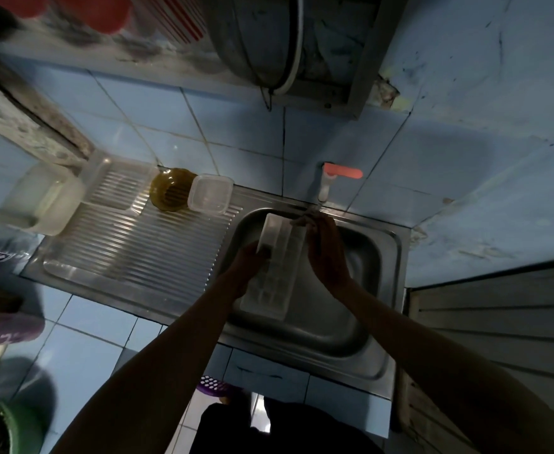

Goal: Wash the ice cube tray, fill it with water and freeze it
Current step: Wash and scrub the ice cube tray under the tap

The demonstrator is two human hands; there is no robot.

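Left hand (249, 257) fingers curling round tray (274, 267) edge over sink (380, 326); right hand (326, 253) fingers lying flat along opposite side, under tap (326, 181). Risk: wet tray slipping, tilting into basin.

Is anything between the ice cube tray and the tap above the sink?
Nothing visible. The left hand holds the ice cube tray over the sink; the right hand rests on its far end beneath the tap.

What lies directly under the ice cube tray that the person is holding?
The ice cube tray is held over the steel sink basin by the left hand and right hand. Bare basin shows around it; the part beneath the tray is covered.
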